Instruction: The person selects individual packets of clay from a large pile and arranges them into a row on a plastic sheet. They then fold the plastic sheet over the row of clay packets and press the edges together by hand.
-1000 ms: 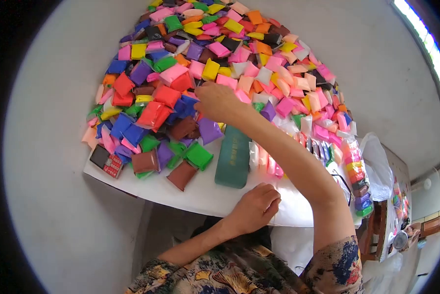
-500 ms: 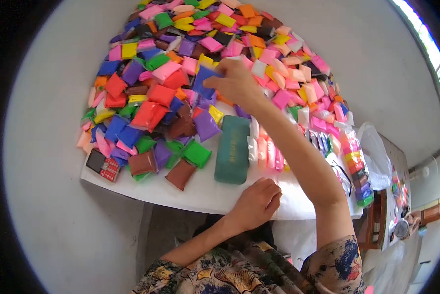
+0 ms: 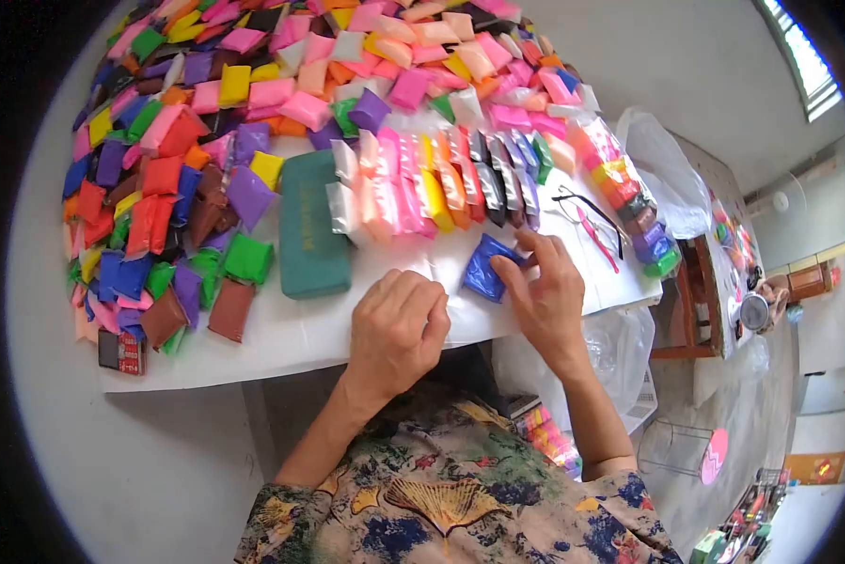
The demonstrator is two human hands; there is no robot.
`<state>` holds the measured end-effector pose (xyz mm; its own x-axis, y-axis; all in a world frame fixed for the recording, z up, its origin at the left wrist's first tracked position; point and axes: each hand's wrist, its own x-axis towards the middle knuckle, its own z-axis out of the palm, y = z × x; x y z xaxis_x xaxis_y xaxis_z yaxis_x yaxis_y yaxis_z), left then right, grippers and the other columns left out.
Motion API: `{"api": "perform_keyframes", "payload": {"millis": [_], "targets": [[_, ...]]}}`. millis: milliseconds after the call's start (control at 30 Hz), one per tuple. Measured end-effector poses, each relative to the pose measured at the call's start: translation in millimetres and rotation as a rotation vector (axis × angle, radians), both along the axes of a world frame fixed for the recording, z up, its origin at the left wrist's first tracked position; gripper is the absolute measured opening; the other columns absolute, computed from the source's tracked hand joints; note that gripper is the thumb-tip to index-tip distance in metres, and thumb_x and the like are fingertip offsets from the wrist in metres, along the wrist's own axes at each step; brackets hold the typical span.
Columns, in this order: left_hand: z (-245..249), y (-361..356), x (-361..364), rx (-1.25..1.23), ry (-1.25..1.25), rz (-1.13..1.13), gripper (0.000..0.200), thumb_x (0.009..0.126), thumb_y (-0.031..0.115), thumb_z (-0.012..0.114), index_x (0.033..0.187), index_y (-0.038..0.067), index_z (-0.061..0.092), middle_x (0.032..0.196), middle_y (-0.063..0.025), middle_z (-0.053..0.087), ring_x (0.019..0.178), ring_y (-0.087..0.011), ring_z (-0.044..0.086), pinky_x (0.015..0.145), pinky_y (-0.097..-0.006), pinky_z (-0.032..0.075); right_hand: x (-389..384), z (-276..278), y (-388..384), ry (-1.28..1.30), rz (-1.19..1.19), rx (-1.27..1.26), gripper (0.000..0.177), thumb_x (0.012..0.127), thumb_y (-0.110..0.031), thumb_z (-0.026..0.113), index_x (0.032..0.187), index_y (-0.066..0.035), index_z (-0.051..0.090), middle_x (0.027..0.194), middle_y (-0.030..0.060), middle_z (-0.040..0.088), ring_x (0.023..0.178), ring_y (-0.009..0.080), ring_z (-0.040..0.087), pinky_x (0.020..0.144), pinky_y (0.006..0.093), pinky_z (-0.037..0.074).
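Observation:
My right hand has its thumb and fingers on a shiny blue packet at the table's front. To its left my left hand is curled into a loose fist near the table edge, with nothing showing in it. Beyond both hands, a row of packets stands side by side, running from white and peach through pink, yellow, orange and red to black, purple and green. A dark green case lies against the row's left end.
A large heap of coloured packets covers the back and left. At the front left corner lies a red keypad phone. On the right are a thin black item, a pink slim tool, a filled clear bag and a stool.
My right hand has come back from the heap to the table's front with the blue packet. My view has shifted to the right. My left hand stays curled near the edge.

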<state>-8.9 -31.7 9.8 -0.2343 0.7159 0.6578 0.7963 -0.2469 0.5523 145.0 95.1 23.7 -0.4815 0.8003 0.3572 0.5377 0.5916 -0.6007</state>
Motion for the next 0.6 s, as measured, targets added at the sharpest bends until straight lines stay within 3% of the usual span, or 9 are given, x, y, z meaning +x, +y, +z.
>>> {"api": "perform_keyframes", "payload": {"millis": [67, 100, 200, 233, 433, 600], "targets": [[0, -1, 2, -0.015, 0.015, 0.018, 0.007, 0.08, -0.004, 0.064, 0.085, -0.001, 0.061, 0.079, -0.0136, 0.06, 0.072, -0.0328, 0.059, 0.066, -0.0414, 0.048, 3, -2, -9, -0.057, -0.044, 0.405, 0.041, 0.083, -0.019, 0.076, 0.116, 0.002, 0.061, 0.111, 0.0162, 0.065, 0.099, 0.0323, 0.063, 0.083, 0.0442, 0.047], [0, -1, 2, -0.021, 0.014, 0.028, 0.007, 0.08, -0.004, 0.064, 0.085, -0.001, 0.061, 0.079, -0.0136, 0.06, 0.073, -0.0328, 0.059, 0.066, -0.0413, 0.048, 10, -6, -15, -0.138, 0.035, 0.363, 0.056, 0.085, -0.02, 0.074, 0.131, 0.003, 0.053, 0.134, 0.0188, 0.055, 0.124, 0.0344, 0.053, 0.1, 0.0479, 0.042], [0, 0, 3, -0.031, 0.014, 0.048, 0.007, 0.08, -0.004, 0.064, 0.085, -0.001, 0.061, 0.08, -0.0136, 0.06, 0.073, -0.033, 0.059, 0.066, -0.041, 0.048, 10, -9, -17, -0.184, 0.372, 0.46, 0.057, 0.087, -0.02, 0.071, 0.135, 0.004, 0.051, 0.139, 0.0217, 0.052, 0.133, 0.0364, 0.048, 0.109, 0.0489, 0.037], [0, 1, 3, -0.035, 0.015, 0.05, 0.007, 0.08, -0.004, 0.064, 0.085, -0.001, 0.061, 0.08, -0.0136, 0.06, 0.074, -0.033, 0.059, 0.066, -0.0409, 0.048, 10, -16, -16, -0.227, 0.432, 0.376, 0.059, 0.091, -0.024, 0.066, 0.139, 0.005, 0.047, 0.146, 0.0238, 0.045, 0.14, 0.0375, 0.041, 0.116, 0.0492, 0.031], [-1, 3, 4, -0.101, 0.027, 0.062, 0.013, 0.08, 0.001, 0.066, 0.091, 0.002, 0.061, 0.083, -0.0113, 0.057, 0.079, -0.0319, 0.059, 0.073, -0.0418, 0.049, 10, -14, -17, -0.256, 0.46, 0.337, 0.062, 0.094, -0.032, 0.06, 0.138, 0.009, 0.045, 0.147, 0.0257, 0.042, 0.141, 0.0403, 0.038, 0.116, 0.0501, 0.031], [5, 8, 10, -0.15, 0.05, 0.064, 0.016, 0.083, -0.001, 0.066, 0.098, -0.001, 0.061, 0.091, -0.0152, 0.059, 0.082, -0.0347, 0.06, 0.072, -0.0424, 0.048, 8, -12, -20, -0.28, 0.443, 0.344, 0.065, 0.093, -0.033, 0.06, 0.139, 0.011, 0.044, 0.148, 0.0265, 0.041, 0.142, 0.0405, 0.036, 0.117, 0.0494, 0.03]]}}
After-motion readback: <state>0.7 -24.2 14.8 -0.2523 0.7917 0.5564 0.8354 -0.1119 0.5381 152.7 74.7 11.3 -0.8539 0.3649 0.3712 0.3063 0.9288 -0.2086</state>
